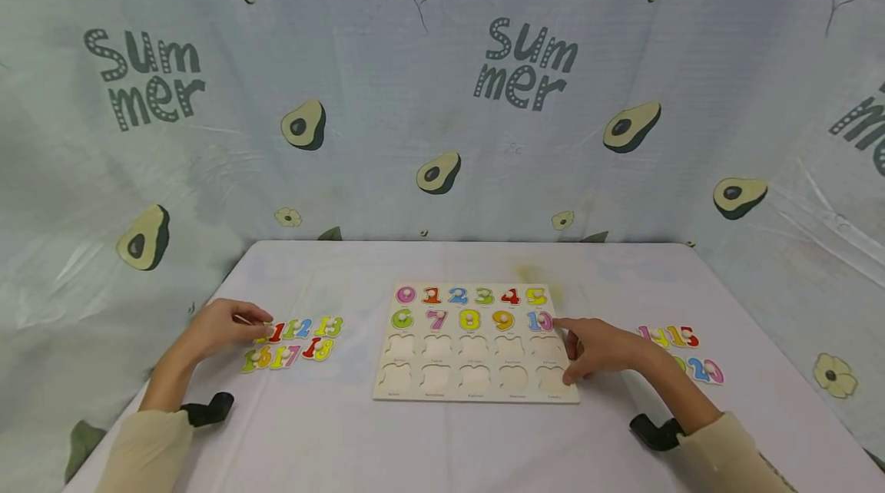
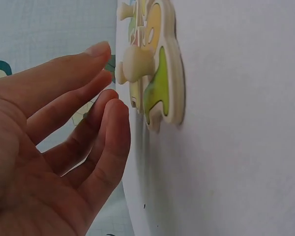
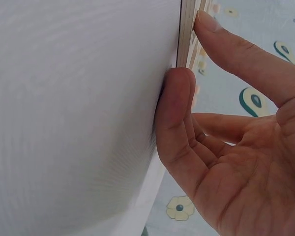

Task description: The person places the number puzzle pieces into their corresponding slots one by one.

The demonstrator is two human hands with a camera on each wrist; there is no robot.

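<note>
A wooden number puzzle board (image 1: 455,345) lies flat on the table, its upper two rows filled with the numbers 0 to 10 and its lower two rows showing bare recesses. My right hand (image 1: 608,347) holds the board's right edge, thumb at the near corner and index finger by the 10; the right wrist view shows curled fingers (image 3: 174,105) against the board's side. On the left, my left hand (image 1: 224,330) hovers by the 11 piece (image 1: 276,332), partly covering it. Its loosely bent fingers stand apart from the knobbed pieces (image 2: 162,81) in the left wrist view.
Beside the 11 lie several number pieces, including the 13 (image 1: 329,325) and the 17 (image 1: 285,356). More pieces, such as the 15 (image 1: 684,336) and the 20 (image 1: 706,371), lie beyond the right forearm. A printed cloth (image 1: 373,78) hangs behind the table.
</note>
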